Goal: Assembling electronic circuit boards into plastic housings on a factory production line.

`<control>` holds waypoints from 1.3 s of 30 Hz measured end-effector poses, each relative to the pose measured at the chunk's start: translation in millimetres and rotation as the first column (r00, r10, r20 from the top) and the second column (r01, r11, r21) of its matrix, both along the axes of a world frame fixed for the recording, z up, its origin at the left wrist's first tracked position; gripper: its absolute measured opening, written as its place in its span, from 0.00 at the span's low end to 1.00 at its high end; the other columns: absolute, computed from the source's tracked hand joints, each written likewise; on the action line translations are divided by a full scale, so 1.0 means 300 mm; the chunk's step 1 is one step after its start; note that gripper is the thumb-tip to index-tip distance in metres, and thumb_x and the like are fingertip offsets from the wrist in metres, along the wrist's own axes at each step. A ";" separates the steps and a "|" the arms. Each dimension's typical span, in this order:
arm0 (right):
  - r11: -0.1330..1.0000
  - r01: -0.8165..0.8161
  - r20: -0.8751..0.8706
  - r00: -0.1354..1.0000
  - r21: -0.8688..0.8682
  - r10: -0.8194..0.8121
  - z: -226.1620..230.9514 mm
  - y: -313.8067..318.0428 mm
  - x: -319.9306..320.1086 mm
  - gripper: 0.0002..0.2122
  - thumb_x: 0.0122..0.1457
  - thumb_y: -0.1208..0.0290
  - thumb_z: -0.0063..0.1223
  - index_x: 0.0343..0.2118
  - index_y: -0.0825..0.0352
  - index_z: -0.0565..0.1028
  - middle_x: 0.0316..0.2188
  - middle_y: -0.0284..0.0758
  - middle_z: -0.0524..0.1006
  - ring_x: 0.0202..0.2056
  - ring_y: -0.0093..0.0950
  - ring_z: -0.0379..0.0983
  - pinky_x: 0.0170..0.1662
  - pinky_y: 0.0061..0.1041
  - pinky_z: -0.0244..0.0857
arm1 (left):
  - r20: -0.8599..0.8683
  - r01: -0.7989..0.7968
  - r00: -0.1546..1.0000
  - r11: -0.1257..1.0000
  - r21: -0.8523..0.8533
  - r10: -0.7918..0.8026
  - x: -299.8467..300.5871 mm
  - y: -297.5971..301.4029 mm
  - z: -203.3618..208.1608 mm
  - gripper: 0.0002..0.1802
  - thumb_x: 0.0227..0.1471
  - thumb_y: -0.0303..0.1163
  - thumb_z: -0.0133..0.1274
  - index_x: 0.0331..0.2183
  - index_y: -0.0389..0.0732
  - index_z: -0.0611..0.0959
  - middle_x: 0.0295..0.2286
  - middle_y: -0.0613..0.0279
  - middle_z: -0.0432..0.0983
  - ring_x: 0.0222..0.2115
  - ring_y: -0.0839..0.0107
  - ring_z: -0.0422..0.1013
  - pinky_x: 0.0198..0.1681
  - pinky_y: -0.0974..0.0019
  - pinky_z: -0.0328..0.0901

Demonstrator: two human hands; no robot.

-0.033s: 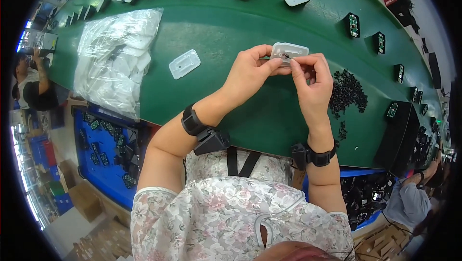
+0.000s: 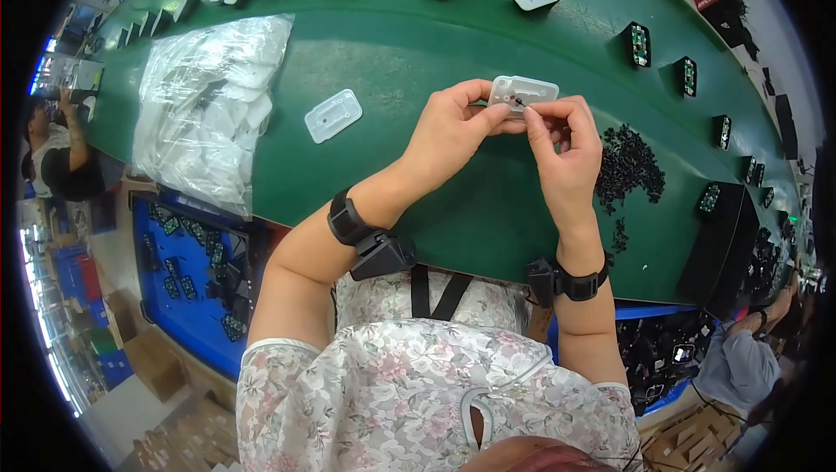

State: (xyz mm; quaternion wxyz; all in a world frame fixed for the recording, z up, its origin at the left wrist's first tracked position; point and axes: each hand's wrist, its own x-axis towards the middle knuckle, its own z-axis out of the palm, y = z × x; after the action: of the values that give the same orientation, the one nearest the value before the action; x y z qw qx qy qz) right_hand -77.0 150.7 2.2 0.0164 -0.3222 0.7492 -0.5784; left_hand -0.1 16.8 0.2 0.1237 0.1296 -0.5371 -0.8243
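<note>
With my left hand [image 2: 453, 128] steadying the white plate [image 2: 523, 91], my right hand [image 2: 566, 154] pinches a small black plug [image 2: 519, 102], which I should seat squarely.

A matt, pale grey plastic plate [image 2: 522, 89] is gripped between the left hand [image 2: 453, 128] and the right hand [image 2: 566, 154], with a tiny black piece [image 2: 519, 101], seemingly rubber or plastic, pinched against it. The green belt [image 2: 418, 45] is seen as smooth with a faint sheen. Clear, crinkled, glossy film is shown by the plastic bag [image 2: 209, 106], and dull black by the heap of small parts [image 2: 629, 167].
</note>
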 end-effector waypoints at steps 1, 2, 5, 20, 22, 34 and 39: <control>1.000 -0.014 0.022 1.000 -0.009 0.014 -0.004 0.000 0.001 0.03 0.52 0.77 0.56 0.27 0.68 0.73 0.25 0.27 0.69 0.24 0.16 0.62 0.26 0.14 0.55 | 0.001 0.002 1.000 1.000 0.003 -0.002 0.001 -0.002 -0.003 0.11 0.55 0.23 0.46 0.40 0.26 0.73 0.37 0.53 0.74 0.36 0.69 0.75 0.41 0.72 0.70; 1.000 -0.012 0.023 1.000 -0.007 0.012 -0.003 0.001 0.003 0.03 0.52 0.77 0.56 0.27 0.68 0.73 0.25 0.27 0.69 0.24 0.16 0.62 0.26 0.14 0.55 | 0.012 0.005 1.000 0.999 -0.040 -0.004 0.001 -0.004 -0.007 0.11 0.55 0.23 0.47 0.39 0.27 0.74 0.37 0.53 0.75 0.36 0.70 0.75 0.40 0.72 0.70; 0.999 -0.035 0.116 0.993 -0.006 0.035 -0.001 0.003 0.007 0.03 0.55 0.78 0.55 0.28 0.67 0.72 0.23 0.22 0.67 0.24 0.10 0.58 0.27 0.10 0.52 | -0.009 -0.002 1.000 0.989 -0.146 0.000 0.004 0.008 -0.012 0.09 0.54 0.24 0.49 0.37 0.29 0.75 0.36 0.56 0.75 0.35 0.72 0.75 0.37 0.73 0.70; 1.000 0.021 -0.093 0.996 0.009 -0.020 0.029 0.025 -0.019 0.11 0.52 0.72 0.60 0.36 0.67 0.71 0.29 0.24 0.65 0.24 0.12 0.53 0.27 0.10 0.49 | -0.079 0.021 0.996 0.985 -0.171 -0.034 0.006 0.006 0.001 0.09 0.55 0.28 0.49 0.34 0.30 0.75 0.28 0.58 0.76 0.27 0.74 0.75 0.31 0.74 0.69; 0.998 -0.009 -0.097 0.995 0.065 0.015 0.024 0.031 -0.023 0.12 0.51 0.72 0.61 0.36 0.68 0.71 0.30 0.25 0.67 0.25 0.12 0.55 0.27 0.11 0.50 | -0.088 0.037 0.995 0.985 -0.166 -0.053 0.006 0.005 0.003 0.09 0.55 0.28 0.49 0.35 0.30 0.76 0.29 0.58 0.77 0.27 0.74 0.75 0.31 0.74 0.69; 0.991 -0.032 0.250 0.968 0.129 -0.002 0.014 0.043 -0.045 0.11 0.50 0.70 0.62 0.30 0.67 0.70 0.22 0.24 0.70 0.23 0.11 0.61 0.26 0.11 0.54 | 0.001 0.148 0.989 0.983 -0.113 -0.149 -0.008 -0.011 0.030 0.11 0.56 0.22 0.45 0.42 0.29 0.72 0.32 0.55 0.75 0.28 0.71 0.76 0.34 0.72 0.71; 0.985 -0.129 0.221 0.970 0.118 0.100 0.012 0.010 -0.107 0.15 0.50 0.67 0.62 0.37 0.67 0.71 0.30 0.29 0.71 0.29 0.15 0.64 0.32 0.16 0.61 | 0.167 0.060 0.986 0.959 -0.277 -0.013 -0.023 -0.157 -0.040 0.13 0.56 0.21 0.42 0.44 0.31 0.69 0.30 0.52 0.75 0.24 0.70 0.74 0.26 0.72 0.69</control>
State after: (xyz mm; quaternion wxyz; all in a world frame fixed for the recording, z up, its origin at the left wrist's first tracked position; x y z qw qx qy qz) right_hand -109.2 153.7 5.9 0.1516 -0.2990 0.7595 -0.5574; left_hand -7.0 -30.2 -11.8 0.0811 0.1678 -0.6595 -0.7283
